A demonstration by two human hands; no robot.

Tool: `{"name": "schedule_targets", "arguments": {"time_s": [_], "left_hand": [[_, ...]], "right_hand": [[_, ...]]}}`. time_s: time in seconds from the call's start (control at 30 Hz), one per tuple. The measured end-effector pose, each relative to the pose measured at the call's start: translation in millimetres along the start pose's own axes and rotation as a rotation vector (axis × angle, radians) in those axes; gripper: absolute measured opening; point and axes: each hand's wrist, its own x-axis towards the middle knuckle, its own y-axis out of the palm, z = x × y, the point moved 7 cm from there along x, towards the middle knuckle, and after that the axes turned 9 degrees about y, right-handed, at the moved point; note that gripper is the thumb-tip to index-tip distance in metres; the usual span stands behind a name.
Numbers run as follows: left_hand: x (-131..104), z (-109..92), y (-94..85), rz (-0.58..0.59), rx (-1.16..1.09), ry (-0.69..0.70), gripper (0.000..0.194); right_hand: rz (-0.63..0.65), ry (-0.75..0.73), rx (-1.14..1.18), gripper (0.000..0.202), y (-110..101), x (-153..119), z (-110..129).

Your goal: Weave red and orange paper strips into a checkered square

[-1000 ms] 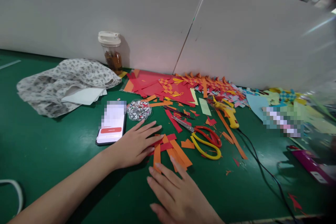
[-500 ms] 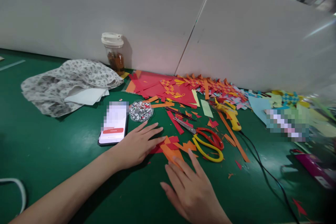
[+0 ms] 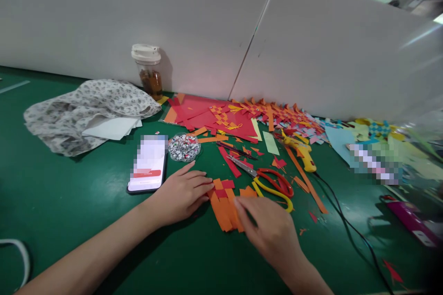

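A small woven piece of orange and red paper strips [image 3: 224, 209] lies on the green table, its orange ends fanning toward me. My left hand [image 3: 183, 196] rests at its left edge, fingers stretched out and fingertips touching the paper. At the right edge, the thumb and index finger of my right hand [image 3: 273, 226] are closed on an orange strip; the pinch itself is partly hidden. Beyond the right hand lie scissors [image 3: 256, 173] with one red and one yellow handle. Loose orange scraps [image 3: 247, 190] sit between them and the woven piece.
A phone [image 3: 147, 163] and a round clear container of small googly eyes [image 3: 184, 146] lie beyond my left hand. Further back are a patterned cloth [image 3: 93, 97], a lidded cup [image 3: 148, 73] and red paper [image 3: 197, 108]. To the right, a yellow glue gun [image 3: 302, 154] trails a black cord.
My right hand has gone from spread fingers over the strips to a pinch at their right edge, moving slightly right. More of the woven piece now shows. My left hand has barely moved.
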Motion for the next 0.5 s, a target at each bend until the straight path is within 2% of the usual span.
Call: {"name": "schedule_targets", "arguments": {"time_s": [0.1,0.2,0.3,0.4,0.5], "left_hand": [[-0.1,-0.7,-1.5,-0.031,0.016,0.020,0.030],[0.0,-3.8,-1.4,-0.053,0.000,0.061,0.028],[0.3,-4.9,-0.4,-0.070,-0.021,0.065,0.025],[1.4,-5.3,-2.4,-0.087,-0.047,0.051,0.025],[2.1,-3.6,-10.4,-0.123,-0.136,-0.016,0.023]], "right_hand": [[-0.026,0.057,-0.215,0.018,9.3,18.5,-20.5],[0.091,0.066,-0.383,0.017,30.9,31.8,-34.1],[0.151,0.065,-0.429,0.018,42.9,36.0,-39.0],[0.063,0.052,-0.306,0.015,30.7,37.3,-31.7],[-0.201,0.102,-0.016,0.008,-7.0,36.0,-21.1]]}}
